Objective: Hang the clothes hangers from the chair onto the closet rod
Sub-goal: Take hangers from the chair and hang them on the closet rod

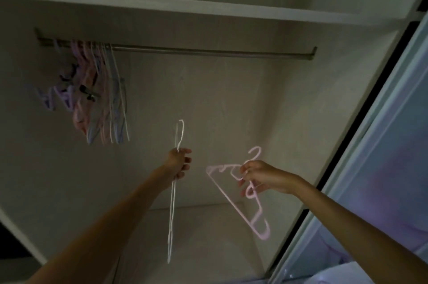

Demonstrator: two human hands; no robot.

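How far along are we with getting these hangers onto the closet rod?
Partly done. A bunch of pastel plastic hangers already hangs at the left end of the metal closet rod. In hand: the left hand grips a thin white hanger, and the right hand holds pink plastic hangers. Neither is hooked on yet. The chair is out of view, so I cannot tell what remains there.

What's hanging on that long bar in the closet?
A bunch of pink and purple hangers crowds the left end of the closet rod. They overlap, so an exact count is hidden. The rest of the rod is bare.
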